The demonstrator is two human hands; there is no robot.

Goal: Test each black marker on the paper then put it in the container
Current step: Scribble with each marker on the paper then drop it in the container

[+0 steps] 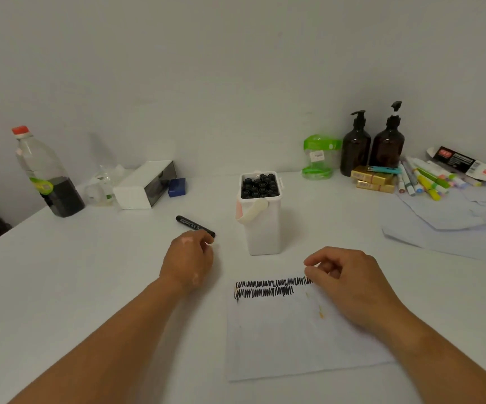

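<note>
1. Black marker (195, 225): it lies flat and aslant on the table (90, 287), left of the container (262, 231) and beyond the paper's (294, 339) far left corner. It is the only loose one I see.
2. Left hand (189, 258): the fingers are curled, with their tips at the marker's near end. I cannot tell whether they pinch it or only touch it.
3. Right hand (349, 281): it is loosely curled, thumb and forefinger close together with nothing between them. It hovers over or rests on the paper's far right part, at the right end of the scribbles (265, 288), well apart from the marker.
4. Container: it stands upright just beyond the paper, between the two hands and farther out. It is packed with stored markers (260, 186), ends up.
5. Step in hand, as I judge it: picking up the marker for its test.
   - I would take the barrel nearer its middle than its end, so it does not roll or pivot away.
   - If it is capped, I would let the right hand pull the cap, then lay that hand flat to pin the sheet.
   - I would draw on the bare area below the two scribbled rows, so the new line reads clearly.
   - I would recap before storing and aim for a gap, since the container looks nearly full.
</note>
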